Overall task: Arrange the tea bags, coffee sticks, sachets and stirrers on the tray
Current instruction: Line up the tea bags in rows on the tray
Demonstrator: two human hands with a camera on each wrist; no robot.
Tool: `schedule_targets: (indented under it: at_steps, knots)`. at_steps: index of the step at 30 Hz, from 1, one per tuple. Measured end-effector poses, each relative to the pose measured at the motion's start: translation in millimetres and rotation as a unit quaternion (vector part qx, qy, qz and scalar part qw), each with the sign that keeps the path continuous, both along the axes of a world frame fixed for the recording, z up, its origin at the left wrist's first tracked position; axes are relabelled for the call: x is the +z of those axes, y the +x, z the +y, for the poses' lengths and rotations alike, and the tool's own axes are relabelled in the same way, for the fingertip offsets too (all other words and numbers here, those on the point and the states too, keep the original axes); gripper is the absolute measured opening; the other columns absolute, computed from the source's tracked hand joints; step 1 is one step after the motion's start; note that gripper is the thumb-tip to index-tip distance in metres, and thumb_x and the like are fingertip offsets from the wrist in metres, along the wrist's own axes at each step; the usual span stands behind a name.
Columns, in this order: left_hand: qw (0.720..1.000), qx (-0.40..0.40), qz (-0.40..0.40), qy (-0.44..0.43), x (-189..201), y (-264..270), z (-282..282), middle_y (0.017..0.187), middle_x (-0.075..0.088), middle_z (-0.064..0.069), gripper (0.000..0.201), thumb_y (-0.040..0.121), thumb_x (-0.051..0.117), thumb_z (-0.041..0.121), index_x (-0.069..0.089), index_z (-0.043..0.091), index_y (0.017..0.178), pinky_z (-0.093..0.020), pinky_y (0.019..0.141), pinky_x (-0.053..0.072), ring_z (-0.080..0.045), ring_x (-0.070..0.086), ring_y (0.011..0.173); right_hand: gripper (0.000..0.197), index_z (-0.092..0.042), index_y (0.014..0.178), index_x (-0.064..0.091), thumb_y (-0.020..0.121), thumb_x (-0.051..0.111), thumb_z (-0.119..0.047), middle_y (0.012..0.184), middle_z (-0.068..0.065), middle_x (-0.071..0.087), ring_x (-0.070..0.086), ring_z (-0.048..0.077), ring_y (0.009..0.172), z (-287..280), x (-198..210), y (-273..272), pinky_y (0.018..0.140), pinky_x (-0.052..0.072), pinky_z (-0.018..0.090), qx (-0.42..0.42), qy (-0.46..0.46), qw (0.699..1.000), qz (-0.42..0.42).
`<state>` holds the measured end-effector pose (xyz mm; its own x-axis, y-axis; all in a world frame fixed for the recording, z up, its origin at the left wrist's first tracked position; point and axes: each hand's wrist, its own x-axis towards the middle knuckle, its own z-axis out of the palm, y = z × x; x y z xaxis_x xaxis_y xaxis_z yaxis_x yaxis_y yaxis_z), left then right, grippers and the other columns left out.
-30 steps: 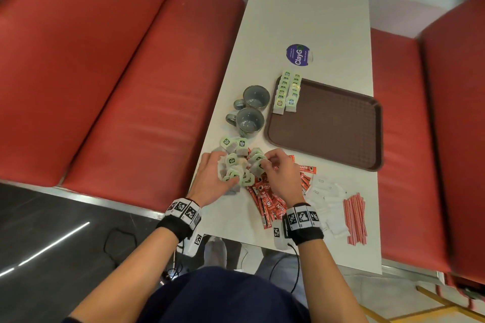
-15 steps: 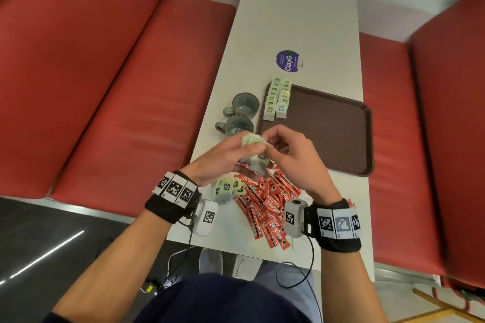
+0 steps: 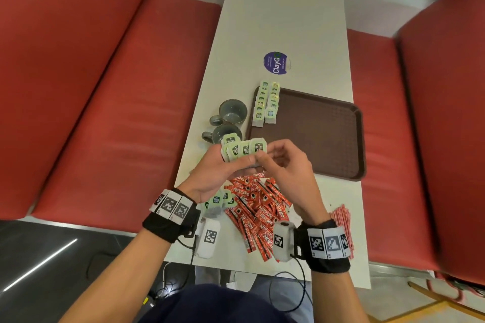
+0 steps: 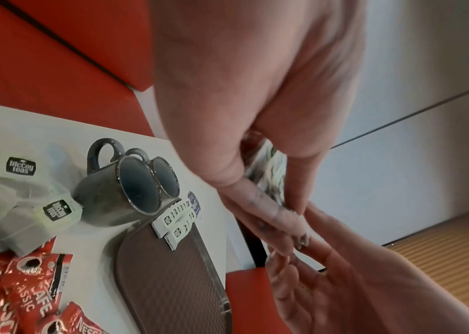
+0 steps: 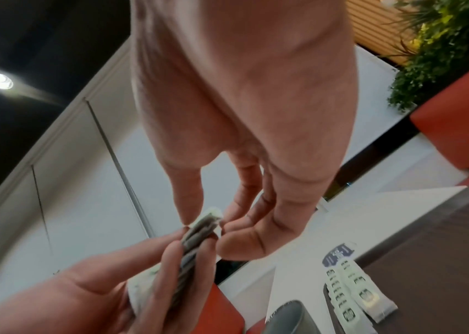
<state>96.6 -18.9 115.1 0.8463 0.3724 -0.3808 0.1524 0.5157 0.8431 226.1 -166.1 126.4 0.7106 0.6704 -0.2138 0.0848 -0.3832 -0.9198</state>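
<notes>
Four green tea bags (image 3: 240,151) are fanned above the bench (image 3: 283,21), held in the left grip (image 3: 217,173), while the right grip (image 3: 286,162) pinches the end one. Two rows of tea bags (image 3: 266,103) lie on the tray (image 3: 322,134).

In the head view the left hand (image 3: 210,176) covers the lower halves of the fanned pale-green paper tea bags (image 3: 242,150), and the nearer grey ceramic mug (image 3: 223,134) sits half hidden behind them. The white paper sachets are perhaps under the right hand (image 3: 288,168); none shows. The thin red stirrers (image 3: 341,220) are partly hidden by the right wristband.
</notes>
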Motion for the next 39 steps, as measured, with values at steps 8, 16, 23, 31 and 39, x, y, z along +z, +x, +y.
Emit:
schedule_targets:
  at_steps: [8, 16, 23, 31, 39]
  knots:
    - [0.999, 0.036, 0.025, 0.002, -11, 15, 4, 0.124, 0.079, -0.015, 0.032, 0.102, 0.070, 0.011, 0.069, 0.002, 0.133, -0.033, 0.095, 0.063, -0.035, 0.077, 0.113, 0.009, -0.019, 0.110, 0.079, 0.103, 0.076, -0.025, 0.097, 0.005, 0.079, 0.074, 0.032, 0.092, 2, -17, 6, 0.084, 0.064, 0.048, -0.036, 0.054, 0.996, 0.066]
    - [0.997, 0.047, 0.059, 0.021, -20, 16, 25, 0.116, 0.079, -0.021, 0.022, 0.107, 0.064, 0.008, 0.070, -0.004, 0.123, -0.040, 0.107, 0.058, -0.033, 0.077, 0.113, 0.022, -0.019, 0.110, 0.072, 0.094, 0.086, -0.025, 0.095, 0.001, 0.082, 0.081, 0.015, 0.086, 30, -76, 65, 0.091, 0.067, 0.042, -0.196, 0.000, 0.977, 0.083]
    - [0.995, 0.052, 0.079, 0.029, -22, 11, 34, 0.113, 0.079, -0.021, 0.015, 0.107, 0.062, 0.006, 0.074, 0.002, 0.115, -0.047, 0.111, 0.055, -0.035, 0.077, 0.112, 0.026, -0.028, 0.093, 0.069, 0.085, 0.093, -0.035, 0.089, -0.004, 0.077, 0.078, 0.023, 0.089, 82, -152, 139, 0.096, 0.062, 0.050, -0.204, -0.123, 0.971, 0.014]
    - [0.994, 0.054, 0.095, 0.032, -28, 10, 46, 0.115, 0.080, -0.020, 0.018, 0.107, 0.064, 0.008, 0.073, -0.001, 0.119, -0.045, 0.109, 0.057, -0.034, 0.077, 0.112, 0.018, -0.016, 0.095, 0.069, 0.093, 0.086, -0.023, 0.088, -0.003, 0.069, 0.062, 0.023, 0.101, 106, -178, 164, 0.088, 0.045, 0.034, -0.160, -0.168, 0.972, -0.047]
    - [0.994, 0.055, 0.097, 0.022, -30, 13, 50, 0.116, 0.080, -0.019, 0.020, 0.108, 0.061, 0.008, 0.072, 0.001, 0.123, -0.038, 0.105, 0.059, -0.033, 0.078, 0.113, 0.022, -0.024, 0.098, 0.068, 0.089, 0.089, -0.024, 0.106, -0.001, 0.071, 0.070, 0.019, 0.089, 112, -178, 152, 0.086, 0.056, 0.036, -0.126, -0.166, 0.968, -0.137]
